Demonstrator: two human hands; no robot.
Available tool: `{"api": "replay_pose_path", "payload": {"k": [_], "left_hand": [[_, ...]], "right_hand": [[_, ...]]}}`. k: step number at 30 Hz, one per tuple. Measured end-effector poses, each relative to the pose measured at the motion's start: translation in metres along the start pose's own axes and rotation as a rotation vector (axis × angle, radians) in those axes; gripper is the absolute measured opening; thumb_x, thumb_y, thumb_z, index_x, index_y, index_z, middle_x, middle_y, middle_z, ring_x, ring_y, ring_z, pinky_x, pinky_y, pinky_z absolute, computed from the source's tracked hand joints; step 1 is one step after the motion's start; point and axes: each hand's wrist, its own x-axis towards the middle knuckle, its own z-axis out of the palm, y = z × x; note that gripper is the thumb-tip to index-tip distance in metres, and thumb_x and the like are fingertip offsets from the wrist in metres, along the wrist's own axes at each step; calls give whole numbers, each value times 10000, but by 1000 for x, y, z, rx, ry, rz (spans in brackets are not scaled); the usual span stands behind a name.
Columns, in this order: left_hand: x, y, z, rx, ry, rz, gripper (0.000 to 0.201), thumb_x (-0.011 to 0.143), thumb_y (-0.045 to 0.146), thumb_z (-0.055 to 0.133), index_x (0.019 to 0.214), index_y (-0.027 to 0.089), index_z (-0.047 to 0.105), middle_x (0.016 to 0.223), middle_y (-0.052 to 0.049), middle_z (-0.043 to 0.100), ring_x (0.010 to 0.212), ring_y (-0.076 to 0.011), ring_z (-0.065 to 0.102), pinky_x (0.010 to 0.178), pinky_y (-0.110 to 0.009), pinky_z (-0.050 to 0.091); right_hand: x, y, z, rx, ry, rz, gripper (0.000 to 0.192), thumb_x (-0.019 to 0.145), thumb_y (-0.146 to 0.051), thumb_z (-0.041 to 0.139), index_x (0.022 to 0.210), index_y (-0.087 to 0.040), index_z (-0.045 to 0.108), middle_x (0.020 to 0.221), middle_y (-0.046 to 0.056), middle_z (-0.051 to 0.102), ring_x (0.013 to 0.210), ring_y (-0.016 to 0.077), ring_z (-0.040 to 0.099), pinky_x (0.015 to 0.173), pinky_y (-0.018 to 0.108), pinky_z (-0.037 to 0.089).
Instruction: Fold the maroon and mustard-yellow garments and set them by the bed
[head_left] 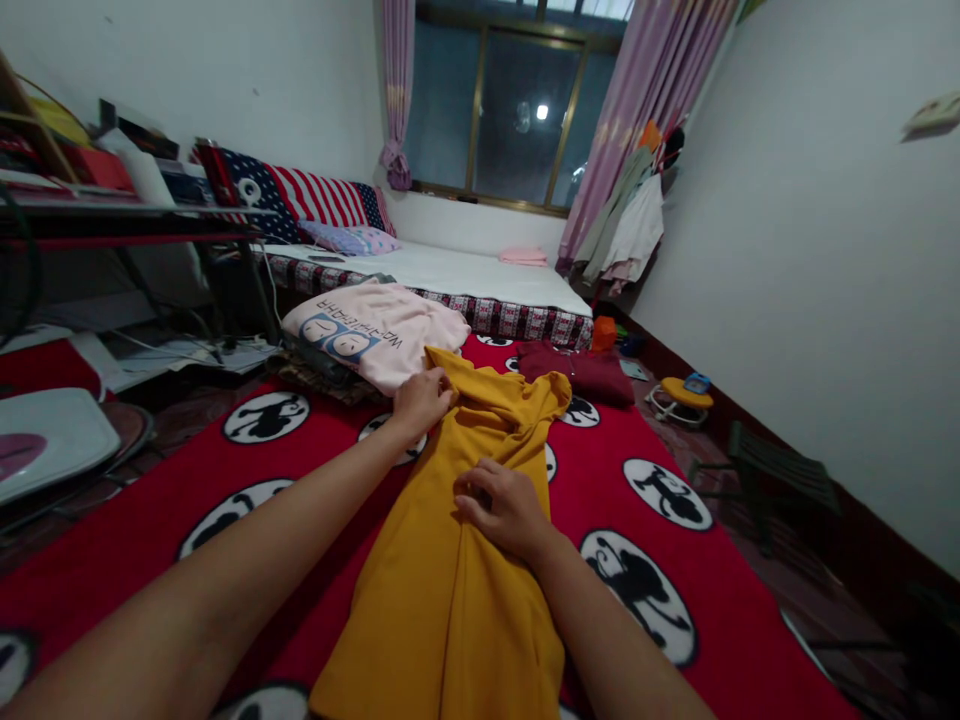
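Mustard-yellow cloth garment [450, 600] is spread lengthwise on a red blanket [724, 590] patterned with white monkey roundels. On its middle the right hand [499, 505] is rested, loosely curled; whether fabric is gripped cannot be told. Farther up, its edge is pinched by the left hand [424, 405]. Beyond, a pale-pink printed garment [416, 320] and folded maroon garment [592, 375] are seen.

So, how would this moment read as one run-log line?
left grip: at far edge of yellow garment; right grip: on its middle; far left: pink printed shirt; far right: maroon garment; beneath: red blanket
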Motion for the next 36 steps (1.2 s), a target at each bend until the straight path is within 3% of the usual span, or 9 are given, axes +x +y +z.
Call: {"api": "replay_pose_path", "payload": {"k": [3,8,14,19,22,25,27,32,36], "left_hand": [[17,2,-5,109,39,-16,270,849,246,522,1089,159,611,1063,-120,656,940,-241,644,771,-296,479],[38,8,-4,331,-89,-12,479,827,220,558,1296,139,499,1256,-181,496,953,-264,622,723,-308,468],[66,-2,-6,390,-42,157,253,861,172,464,956,124,693,1241,-179,525,1109,-317,504,749,-337,431],[86,15,-39,68,-33,203,239,808,223,502,921,122,687,901,-104,666,839,-225,578,704,-297,414],[67,46,-72,-134,-43,333,255,788,282,565,943,110,673,833,-65,666,731,-170,569,642,-252,396],[19,69,-95,-276,-384,546,366,779,439,628,990,144,682,743,-11,651,620,-127,549,566,-218,370],[-15,68,-95,-346,-511,586,386,813,488,595,1003,166,694,716,-5,651,610,-124,562,568,-217,386],[-64,16,-51,-343,-228,402,355,797,385,606,1064,162,675,1052,-93,674,938,-216,625,840,-314,483],[-78,-23,-28,-274,-269,322,624,734,521,676,1245,169,607,1261,-132,583,1143,-288,552,1004,-417,435]], "right_hand": [[0,0,0,8,6,5,95,835,-257,635,903,-212,684,814,-3,608,708,125,558,626,236,333],[-1,4,2,32,15,12,95,849,-266,622,888,-208,687,812,1,611,706,122,556,627,231,342],[-2,8,3,81,62,15,100,857,-256,609,874,-210,696,801,6,623,696,123,562,629,237,354],[1,16,11,380,238,142,156,862,-325,611,922,-202,686,756,8,656,679,133,589,639,245,423],[4,25,11,744,434,356,337,867,-480,571,1043,-197,622,686,-20,620,533,110,556,502,221,423],[6,36,4,1078,636,540,531,822,-658,519,1078,-195,564,768,-3,634,533,105,592,451,205,442],[7,42,-2,1207,700,634,614,780,-737,493,1053,-191,561,791,11,641,550,106,610,456,203,470],[9,44,-7,1194,635,685,568,695,-631,650,1049,-197,552,890,43,674,681,156,661,514,244,542],[9,41,-7,1052,563,703,458,578,-366,753,963,-181,588,949,58,696,782,188,668,548,247,551]]}}
